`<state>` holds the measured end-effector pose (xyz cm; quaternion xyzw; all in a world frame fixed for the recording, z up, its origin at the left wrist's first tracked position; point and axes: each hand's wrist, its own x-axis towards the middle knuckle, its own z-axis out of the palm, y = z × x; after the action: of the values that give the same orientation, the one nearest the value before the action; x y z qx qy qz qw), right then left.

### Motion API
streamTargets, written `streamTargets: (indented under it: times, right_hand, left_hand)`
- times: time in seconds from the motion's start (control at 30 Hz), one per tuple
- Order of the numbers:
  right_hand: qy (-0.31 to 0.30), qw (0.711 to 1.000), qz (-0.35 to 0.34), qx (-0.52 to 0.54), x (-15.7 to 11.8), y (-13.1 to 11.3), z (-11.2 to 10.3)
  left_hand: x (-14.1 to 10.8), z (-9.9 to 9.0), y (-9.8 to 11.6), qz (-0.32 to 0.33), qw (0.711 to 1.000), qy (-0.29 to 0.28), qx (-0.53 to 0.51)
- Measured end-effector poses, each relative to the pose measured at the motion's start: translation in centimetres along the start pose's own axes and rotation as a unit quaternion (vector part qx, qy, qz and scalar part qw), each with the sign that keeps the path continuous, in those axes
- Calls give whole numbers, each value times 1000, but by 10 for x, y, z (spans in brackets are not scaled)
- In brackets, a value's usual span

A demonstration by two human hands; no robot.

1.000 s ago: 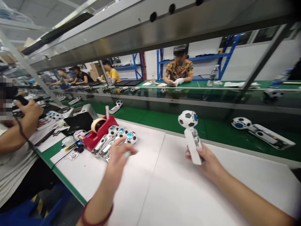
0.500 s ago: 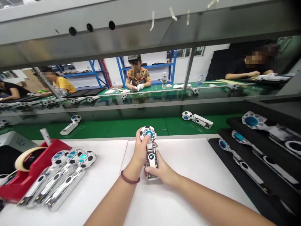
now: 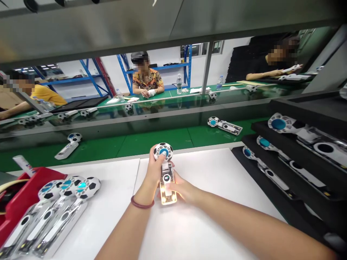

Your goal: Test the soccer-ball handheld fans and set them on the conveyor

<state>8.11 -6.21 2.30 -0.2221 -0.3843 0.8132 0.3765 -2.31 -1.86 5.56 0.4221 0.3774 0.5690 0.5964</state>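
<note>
A handheld fan [image 3: 166, 177] with a round football-patterned head and a clear body stands upright in front of me, its face towards me. My left hand [image 3: 155, 167] is closed around the head and neck, thumb pressed on the blue centre. Around the lower body wraps my right hand [image 3: 187, 189], its thumb lying across the front. A small round display glows on the body, its digits too blurred to read. Warm yellow light shines from the body's lower end. Under my hands lies a white work surface [image 3: 211, 169].
Several similar fans [image 3: 65, 216] lie at left beside a red tape dispenser [image 3: 16, 206]. Black foam trays [image 3: 260, 180] holding fans are stacked at right. Two fans rest on the green belt [image 3: 141, 144]. Co-workers sit beyond it, and a metal shelf [image 3: 121, 36] hangs overhead.
The lower end of the held fan has lit up; it was dark before. My view has turned slightly right and down. Both hands keep their hold.
</note>
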Motion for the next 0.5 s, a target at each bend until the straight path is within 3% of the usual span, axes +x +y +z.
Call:
streamTargets:
  times: [0.17, 0.5]
  right_hand:
    - [-21, 999, -25, -5, -1, 1, -2]
    - [-30, 1000, -1, -10, 0, -1, -7]
  left_hand:
    - [-2, 3, 2, 1, 1000, 5, 14]
    - [-2, 7, 5, -10, 999, 29, 19]
